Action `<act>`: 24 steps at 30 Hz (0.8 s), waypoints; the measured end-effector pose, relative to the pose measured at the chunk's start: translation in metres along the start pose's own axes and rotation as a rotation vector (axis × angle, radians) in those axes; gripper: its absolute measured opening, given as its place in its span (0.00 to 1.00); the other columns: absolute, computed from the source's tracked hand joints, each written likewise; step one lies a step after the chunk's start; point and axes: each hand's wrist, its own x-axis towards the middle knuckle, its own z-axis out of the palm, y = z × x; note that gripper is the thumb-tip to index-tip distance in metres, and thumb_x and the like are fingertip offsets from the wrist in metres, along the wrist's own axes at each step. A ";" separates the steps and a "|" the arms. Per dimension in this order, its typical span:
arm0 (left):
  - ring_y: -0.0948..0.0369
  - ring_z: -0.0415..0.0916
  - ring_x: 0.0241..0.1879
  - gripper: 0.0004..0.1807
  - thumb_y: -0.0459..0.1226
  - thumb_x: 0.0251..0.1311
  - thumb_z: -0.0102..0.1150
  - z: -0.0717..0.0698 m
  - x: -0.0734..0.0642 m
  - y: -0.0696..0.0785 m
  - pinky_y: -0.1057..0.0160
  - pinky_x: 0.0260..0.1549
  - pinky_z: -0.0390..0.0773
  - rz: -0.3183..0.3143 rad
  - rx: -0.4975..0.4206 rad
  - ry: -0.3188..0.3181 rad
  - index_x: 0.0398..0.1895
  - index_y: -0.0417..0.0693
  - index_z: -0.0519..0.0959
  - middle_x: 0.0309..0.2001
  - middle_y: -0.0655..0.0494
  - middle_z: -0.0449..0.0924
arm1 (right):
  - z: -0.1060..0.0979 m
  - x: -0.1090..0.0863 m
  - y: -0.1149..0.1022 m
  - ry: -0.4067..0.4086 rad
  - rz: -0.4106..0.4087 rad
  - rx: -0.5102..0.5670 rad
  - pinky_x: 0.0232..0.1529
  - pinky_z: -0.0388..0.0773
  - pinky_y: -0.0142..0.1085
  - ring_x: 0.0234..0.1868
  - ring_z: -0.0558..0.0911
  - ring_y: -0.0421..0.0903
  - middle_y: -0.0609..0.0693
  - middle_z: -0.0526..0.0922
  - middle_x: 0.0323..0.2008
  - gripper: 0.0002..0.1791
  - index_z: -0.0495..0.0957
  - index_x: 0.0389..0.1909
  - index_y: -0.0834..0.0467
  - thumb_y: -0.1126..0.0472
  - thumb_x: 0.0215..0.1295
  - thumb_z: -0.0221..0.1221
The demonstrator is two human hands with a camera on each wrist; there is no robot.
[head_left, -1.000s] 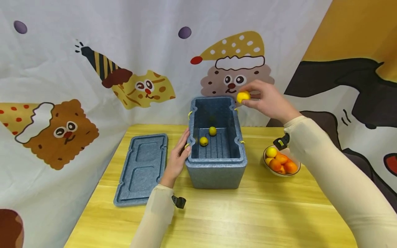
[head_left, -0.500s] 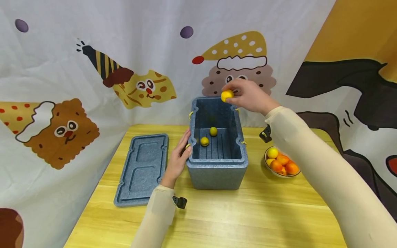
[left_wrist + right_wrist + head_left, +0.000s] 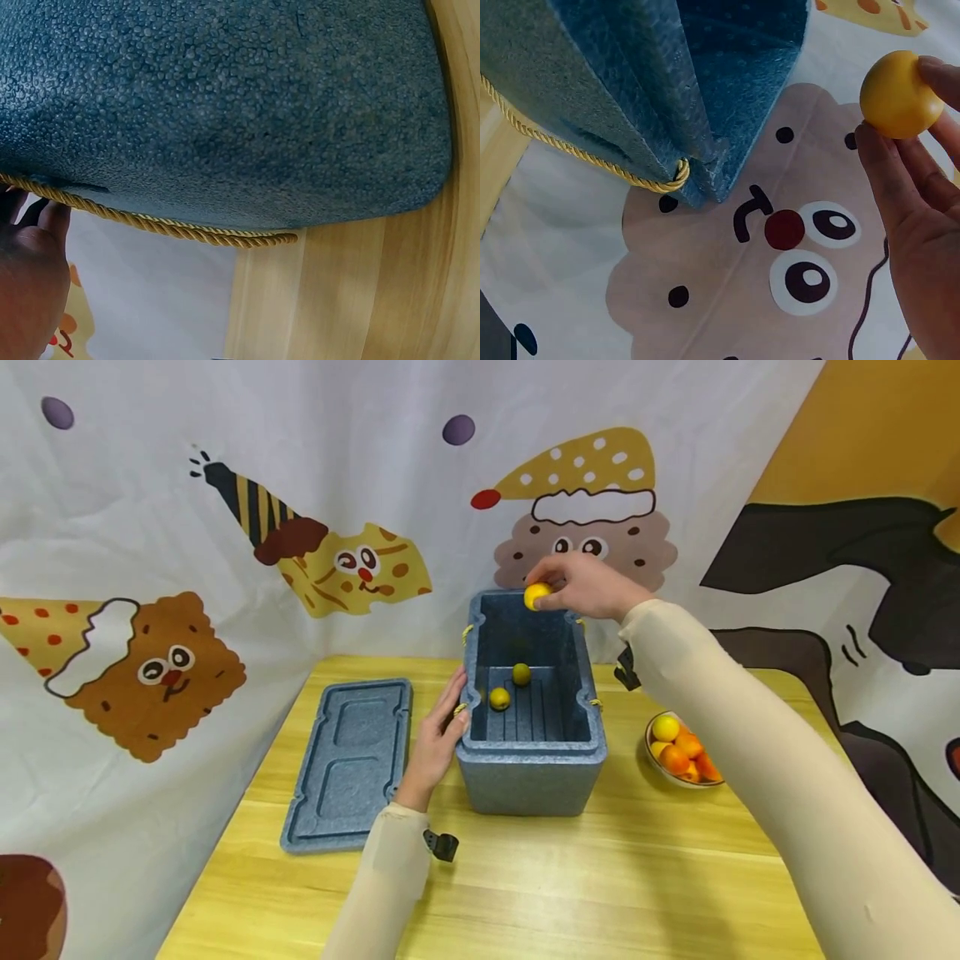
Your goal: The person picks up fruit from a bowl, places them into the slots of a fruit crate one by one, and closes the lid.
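Observation:
A blue-grey foam box (image 3: 531, 789) stands lidless on the table, with yellow rope (image 3: 589, 156) along its sides. Two lemons lie on its ribbed floor, one lemon (image 3: 521, 674) farther back and another lemon (image 3: 499, 698) nearer the left wall. My right hand (image 3: 588, 587) pinches a third lemon (image 3: 900, 96) between thumb and fingertips, above the box's far end. At the box's left side rests my left hand (image 3: 431, 747), its fingers extended along the outer wall and the thumb by the rim. The left wrist view shows part of that hand beside the rope.
Left of the box lies its flat lid (image 3: 348, 764) on the wooden table (image 3: 525, 885). A bowl (image 3: 670, 779) of oranges and lemons stands to the right, partly covered by the right sleeve. A cartoon-printed cloth (image 3: 420, 410) hangs behind.
My right hand has carried its lemon leftward, from right of the box to over its far end. The left hand has stayed at the box's side. The head view has shifted slightly.

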 end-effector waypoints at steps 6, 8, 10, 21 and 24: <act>0.41 0.46 0.73 0.28 0.24 0.69 0.44 -0.001 0.000 0.001 0.59 0.67 0.53 0.012 0.007 -0.001 0.71 0.24 0.56 0.73 0.31 0.49 | 0.005 0.010 -0.001 -0.044 0.031 -0.016 0.56 0.71 0.47 0.52 0.74 0.53 0.57 0.76 0.54 0.20 0.75 0.59 0.63 0.62 0.68 0.61; 0.40 0.45 0.73 0.28 0.24 0.69 0.44 -0.001 0.000 0.001 0.59 0.67 0.53 0.016 0.002 -0.003 0.71 0.23 0.55 0.73 0.30 0.49 | 0.006 0.011 -0.001 -0.058 0.041 -0.029 0.56 0.71 0.47 0.52 0.74 0.53 0.57 0.77 0.55 0.20 0.75 0.59 0.63 0.63 0.68 0.61; 0.40 0.45 0.73 0.28 0.23 0.69 0.43 -0.001 0.001 0.000 0.58 0.68 0.53 0.019 -0.005 -0.002 0.70 0.23 0.55 0.73 0.30 0.48 | 0.008 0.013 0.001 -0.075 0.050 -0.039 0.56 0.72 0.47 0.51 0.74 0.54 0.58 0.77 0.54 0.19 0.75 0.58 0.63 0.64 0.68 0.61; 0.42 0.44 0.74 0.28 0.24 0.69 0.42 0.000 0.000 0.000 0.55 0.68 0.52 0.009 -0.016 -0.005 0.72 0.25 0.54 0.74 0.32 0.47 | 0.017 0.019 0.006 -0.143 0.092 -0.080 0.55 0.74 0.45 0.49 0.74 0.55 0.58 0.78 0.52 0.18 0.77 0.56 0.63 0.67 0.66 0.62; 0.42 0.44 0.74 0.28 0.25 0.69 0.41 0.000 0.000 0.000 0.56 0.68 0.51 0.008 -0.015 -0.009 0.72 0.25 0.54 0.74 0.31 0.46 | 0.018 0.020 0.004 -0.132 0.095 -0.074 0.55 0.74 0.45 0.49 0.74 0.55 0.58 0.78 0.52 0.18 0.77 0.56 0.63 0.67 0.66 0.62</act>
